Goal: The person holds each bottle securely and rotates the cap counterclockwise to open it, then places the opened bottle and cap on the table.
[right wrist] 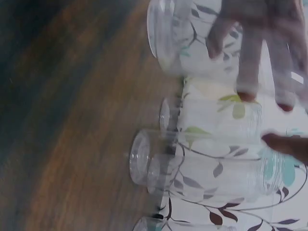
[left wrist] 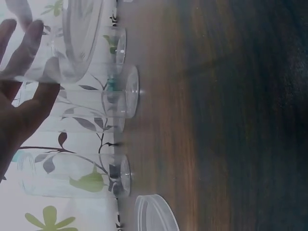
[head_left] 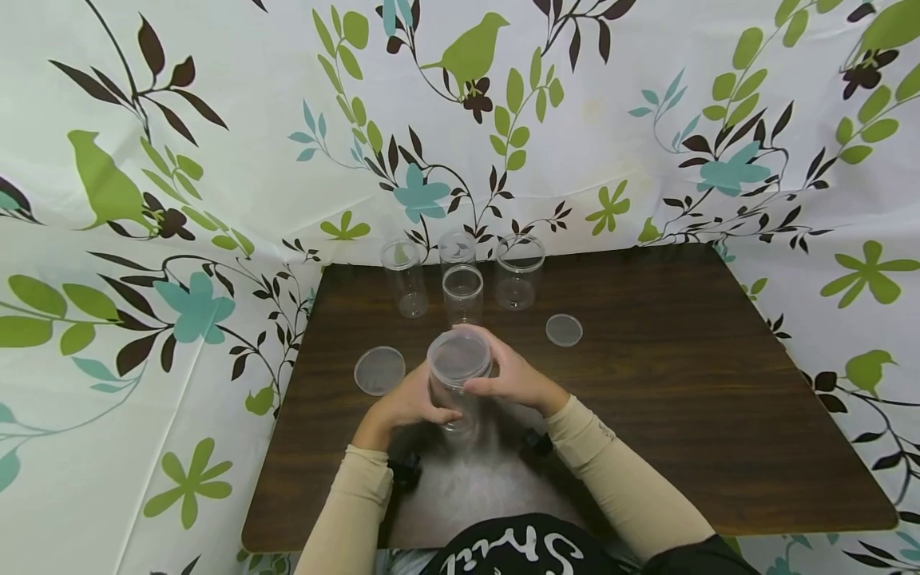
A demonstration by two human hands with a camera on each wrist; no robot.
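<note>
1. Tabletop: the jar is held just above its near middle, so a slip likely means a bounce off the edge.
2. Four jars stand close behind and could topple if bumped.
3. Left hand wraps the jar's body; right hand has its fingers curled at the rim. The slick plastic could twist loose.
4. Two lids lie either side, easy to sweep off.

Four jars block the table's back-left; its right half lies open.
</note>
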